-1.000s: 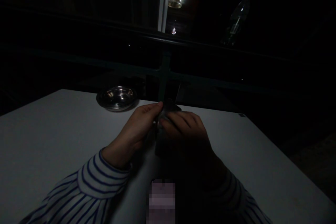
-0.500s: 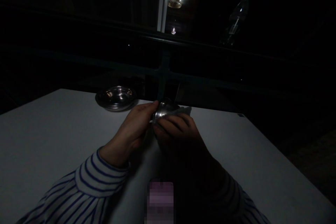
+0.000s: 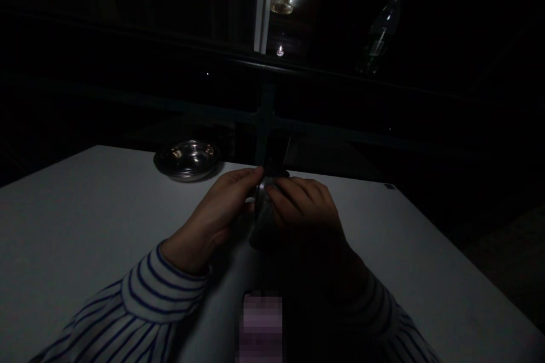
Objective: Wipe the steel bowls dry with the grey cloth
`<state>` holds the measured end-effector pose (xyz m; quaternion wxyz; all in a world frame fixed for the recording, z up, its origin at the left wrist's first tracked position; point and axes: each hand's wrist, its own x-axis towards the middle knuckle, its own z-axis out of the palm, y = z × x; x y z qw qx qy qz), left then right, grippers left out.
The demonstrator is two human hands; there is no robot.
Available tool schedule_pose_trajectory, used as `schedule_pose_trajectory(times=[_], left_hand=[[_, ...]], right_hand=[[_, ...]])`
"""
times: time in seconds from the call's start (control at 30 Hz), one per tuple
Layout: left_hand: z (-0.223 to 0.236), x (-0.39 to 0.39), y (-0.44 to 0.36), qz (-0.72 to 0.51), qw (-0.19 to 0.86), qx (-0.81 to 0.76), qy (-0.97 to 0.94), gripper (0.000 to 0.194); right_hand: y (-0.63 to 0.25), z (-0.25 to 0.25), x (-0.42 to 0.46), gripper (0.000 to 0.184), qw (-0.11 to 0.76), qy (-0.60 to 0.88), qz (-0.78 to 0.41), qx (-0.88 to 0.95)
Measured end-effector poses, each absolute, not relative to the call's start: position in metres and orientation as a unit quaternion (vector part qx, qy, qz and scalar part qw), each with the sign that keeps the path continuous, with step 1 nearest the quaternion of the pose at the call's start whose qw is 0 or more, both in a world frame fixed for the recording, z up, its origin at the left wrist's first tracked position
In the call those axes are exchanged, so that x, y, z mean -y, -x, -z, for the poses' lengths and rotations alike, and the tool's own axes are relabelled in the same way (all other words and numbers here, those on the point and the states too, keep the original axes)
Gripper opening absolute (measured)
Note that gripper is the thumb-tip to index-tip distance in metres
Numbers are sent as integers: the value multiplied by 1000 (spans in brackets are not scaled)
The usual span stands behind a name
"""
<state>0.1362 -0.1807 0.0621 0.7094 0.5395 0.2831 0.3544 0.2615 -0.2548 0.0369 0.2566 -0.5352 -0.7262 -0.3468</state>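
Observation:
Over the far middle of the white table point(image 3: 106, 227), my left hand point(image 3: 225, 198) is closed on the rim of a shiny metal bowl point(image 3: 261, 188), thumb on top. The bowl is tipped on its side and mostly hidden by my fingers and shadow. My right hand point(image 3: 306, 204) lies against the bowl's outer side, fingers bent around a dark, limp cloth point(image 3: 261, 229) that hangs below them. To the left of my hands sits a stack of shallow metal bowls point(image 3: 187, 161).
Beyond the table's far edge, a clear bottle with a white cap point(image 3: 385, 28) stands on a dark ledge at right. A pale upright frame bar point(image 3: 264, 3) rises at the back. A blurred pinkish thing point(image 3: 260, 326) is at the near edge. The room is very dark.
My right hand has shifted slightly right and up over the bowl. The cloth, which stuck out beyond the fingers, now hangs below them. The bowl's shine is more covered; my left hand barely moved.

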Motion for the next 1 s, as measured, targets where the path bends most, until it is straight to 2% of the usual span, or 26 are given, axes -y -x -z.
schedule_pose_trajectory(times=[0.43,0.83,1.0], left_hand=[[-60,178,-135,-333,709,-288,-550,24],[-61,185,-140,-274,727,-249,-578,22],[-59,184,-139,-270,733,-254,-570,23]], right_hand=[[-265,-39,259,26,223,499,294,784],[-279,-43,253,27,290,609,271,687],[-276,-45,256,27,288,596,271,699]])
